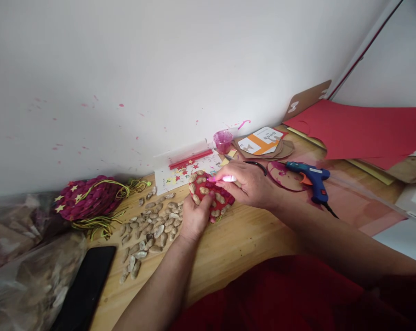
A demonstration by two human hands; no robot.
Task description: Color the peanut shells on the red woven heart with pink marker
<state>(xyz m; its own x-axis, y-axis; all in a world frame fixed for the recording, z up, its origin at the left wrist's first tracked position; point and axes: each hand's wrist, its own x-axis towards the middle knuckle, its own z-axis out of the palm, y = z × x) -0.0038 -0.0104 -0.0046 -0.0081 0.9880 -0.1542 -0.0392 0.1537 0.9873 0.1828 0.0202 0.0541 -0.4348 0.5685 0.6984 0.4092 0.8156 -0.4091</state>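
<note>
My left hand (196, 214) grips the lower edge of a red card (201, 183) with peanut shells stuck over its face, thumb on top. Some of the shells near the card's upper right are coloured magenta. In my right hand (246, 183) is a white marker (229, 178) with a pink tip, held like a pen. Its tip meets the card's upper part, at a magenta shell. Loose peanut shells (156, 225) lie spread on the wooden table to the left of the card.
A blue glue gun (314, 179) lies at the right, near large red paper (362, 133). Behind my hands stand a pink-stained cup (223, 141) and a sheet with stars (194, 166). Further left are a magenta shell-covered piece (90, 197), a black phone (85, 287) and plastic bags (25, 280).
</note>
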